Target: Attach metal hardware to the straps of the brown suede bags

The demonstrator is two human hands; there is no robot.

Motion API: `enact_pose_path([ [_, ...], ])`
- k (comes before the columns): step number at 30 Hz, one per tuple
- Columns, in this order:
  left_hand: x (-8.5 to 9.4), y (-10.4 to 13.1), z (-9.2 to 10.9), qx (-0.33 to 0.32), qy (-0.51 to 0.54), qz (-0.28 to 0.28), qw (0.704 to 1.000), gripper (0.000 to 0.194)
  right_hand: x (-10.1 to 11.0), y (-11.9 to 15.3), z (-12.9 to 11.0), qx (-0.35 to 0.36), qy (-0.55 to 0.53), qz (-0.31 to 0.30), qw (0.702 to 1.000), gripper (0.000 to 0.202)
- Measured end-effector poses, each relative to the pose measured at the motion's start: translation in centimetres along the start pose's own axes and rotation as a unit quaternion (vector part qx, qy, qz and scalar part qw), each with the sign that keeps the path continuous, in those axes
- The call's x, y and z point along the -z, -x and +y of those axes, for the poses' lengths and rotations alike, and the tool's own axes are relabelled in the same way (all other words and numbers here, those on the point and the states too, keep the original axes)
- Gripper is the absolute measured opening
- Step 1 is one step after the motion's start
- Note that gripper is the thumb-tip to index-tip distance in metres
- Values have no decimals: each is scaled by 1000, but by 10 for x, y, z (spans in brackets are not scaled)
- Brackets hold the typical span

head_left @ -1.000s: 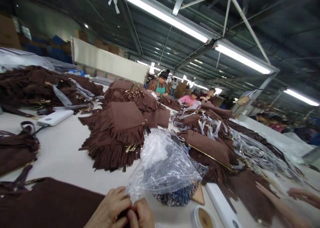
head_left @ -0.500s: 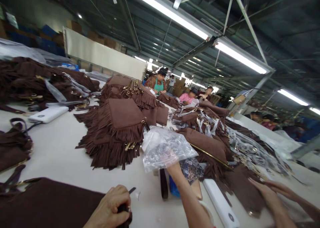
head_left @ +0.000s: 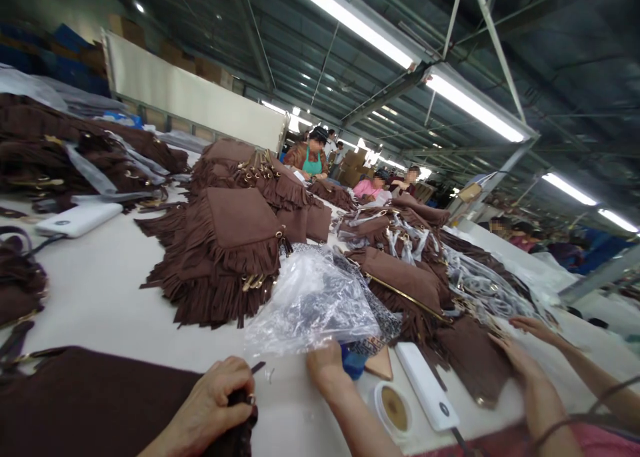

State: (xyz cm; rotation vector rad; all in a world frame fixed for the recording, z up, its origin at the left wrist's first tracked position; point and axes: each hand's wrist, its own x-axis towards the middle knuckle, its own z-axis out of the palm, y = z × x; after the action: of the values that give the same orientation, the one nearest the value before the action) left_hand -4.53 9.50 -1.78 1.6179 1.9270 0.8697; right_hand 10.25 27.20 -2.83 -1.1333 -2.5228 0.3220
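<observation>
Logged: L hand (head_left: 220, 393) full, R hand (head_left: 325, 363) unclear

Saw L hand clenched round dk-brown piece (head_left: 246, 422) at front of wht table (head_left: 100, 297), beside flat brn bag (head_left: 100, 400). Found R hand at near edge of clr plastic bag (head_left: 315, 300); couldn't see fingertips or judge grip. Noted rnd tub (head_left: 393, 408) near R forearm.
</observation>
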Motion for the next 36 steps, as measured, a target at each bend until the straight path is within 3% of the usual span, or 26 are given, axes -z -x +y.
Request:
enact_pose_path([
  [5,8,0,11,19,7,-18,1000,2,14,47,-3,-32,-14,-3,999,32],
  [10,10,0,15,25,-2,-16,1000,4,29,104,-16,-3,-111,-36,993,32],
  [13,11,0,16,25,-2,-19,1000,4,34,94,-38,-29,-40,-79,996,27],
  [18,11,0,17,24,1,-16,1000,6,24,48,-72,-29,-1,-123,992,24],
  [22,11,1,14,18,17,-17,1000,7,13,36,-72,-24,-30,-123,992,24],
  [26,12,1,12,13,30,-20,999,6,16,45,-61,-50,-119,-141,982,25],
  [32,11,0,11,8,38,-19,999,12,19,70,-61,-93,-332,-223,912,19],
  [36,9,-3,12,31,21,-7,999,33,22,75,-67,-119,-470,-272,831,20],
])
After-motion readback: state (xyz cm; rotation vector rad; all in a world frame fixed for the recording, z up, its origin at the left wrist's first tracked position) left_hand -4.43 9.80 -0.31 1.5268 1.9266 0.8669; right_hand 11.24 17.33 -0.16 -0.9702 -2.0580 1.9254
